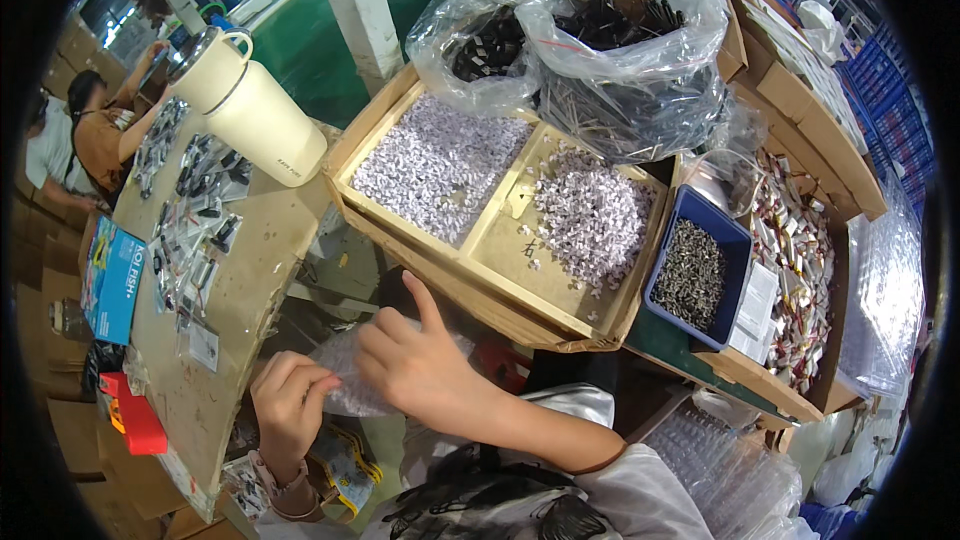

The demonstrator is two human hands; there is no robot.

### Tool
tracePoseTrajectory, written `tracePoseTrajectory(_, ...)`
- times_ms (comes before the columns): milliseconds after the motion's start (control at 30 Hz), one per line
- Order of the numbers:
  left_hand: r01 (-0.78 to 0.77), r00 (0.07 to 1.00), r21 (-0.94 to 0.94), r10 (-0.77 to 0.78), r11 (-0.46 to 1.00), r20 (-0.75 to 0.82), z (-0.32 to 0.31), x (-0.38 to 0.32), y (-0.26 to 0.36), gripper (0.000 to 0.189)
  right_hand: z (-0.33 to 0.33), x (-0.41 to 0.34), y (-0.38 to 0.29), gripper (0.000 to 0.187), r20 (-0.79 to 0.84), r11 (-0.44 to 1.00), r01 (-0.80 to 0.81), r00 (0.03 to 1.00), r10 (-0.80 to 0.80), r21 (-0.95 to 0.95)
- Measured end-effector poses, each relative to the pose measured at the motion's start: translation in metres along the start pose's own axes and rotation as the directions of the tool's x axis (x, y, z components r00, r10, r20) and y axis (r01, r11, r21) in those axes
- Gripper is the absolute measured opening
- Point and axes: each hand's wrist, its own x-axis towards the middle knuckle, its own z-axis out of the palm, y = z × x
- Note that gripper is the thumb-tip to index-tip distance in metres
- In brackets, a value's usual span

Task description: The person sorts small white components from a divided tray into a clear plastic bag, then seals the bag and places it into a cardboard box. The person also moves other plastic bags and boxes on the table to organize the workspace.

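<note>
In front of my body both hands hold a clear plastic bag [356, 397] between them. My left hand [291, 405] has thumb and fingers closed on the bag's edge, with a band on the wrist. My right hand [405, 360] lies over the bag's other side, its index finger pointing up and the other fingers curled on the film. Just beyond is a divided wooden tray [480, 259] in a cardboard box. Its left compartment is full of small pale lilac pieces [442, 165], and more pale pieces [592, 217] are heaped in the right one.
A cream tumbler [262, 120] and bagged parts [199, 240] stand on the left table. A blue bin of small metal screws [688, 277] sits right of the tray, beside a carton of wired parts [795, 262]. Behind are plastic bags of black parts [622, 82]. Two people work far left.
</note>
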Motion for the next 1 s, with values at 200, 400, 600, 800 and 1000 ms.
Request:
tracePoseTrajectory(200, 0.001, 1.0, -0.012, 0.0, 1.0, 0.019, -0.005, 0.0, -0.002, 0.012, 0.002, 0.003, -0.002, 0.007, -0.019, 1.0, 0.013, 1.0, -0.013, 0.002)
tracePoseTrajectory(400, 0.069, 0.997, 0.018, -0.07, 0.997, 0.044, -0.007, 0.0, -0.002, 0.01, 0.001, 0.007, 0.001, 0.006, 0.006, 1.0, 0.021, 1.0, -0.021, 0.002)
tracePoseTrajectory(600, 0.124, 0.992, 0.005, -0.124, 0.992, 0.039, -0.012, -0.001, -0.004, 0.009, 0.005, 0.011, 0.001, 0.005, 0.008, 0.997, 0.043, 0.999, -0.043, -0.062)
tracePoseTrajectory(800, 0.114, 0.993, 0.029, -0.113, 0.993, -0.037, -0.015, -0.007, -0.01, 0.009, 0.004, 0.01, 0.003, 0.006, -0.044, 0.999, 0.022, 0.999, -0.023, -0.043)
tracePoseTrajectory(1000, 0.204, 0.979, 0.051, -0.203, 0.978, -0.018, -0.021, -0.018, -0.011, 0.01, 0.0, 0.009, -0.001, 0.007, -0.005, 0.998, 0.046, 0.999, -0.046, -0.046)
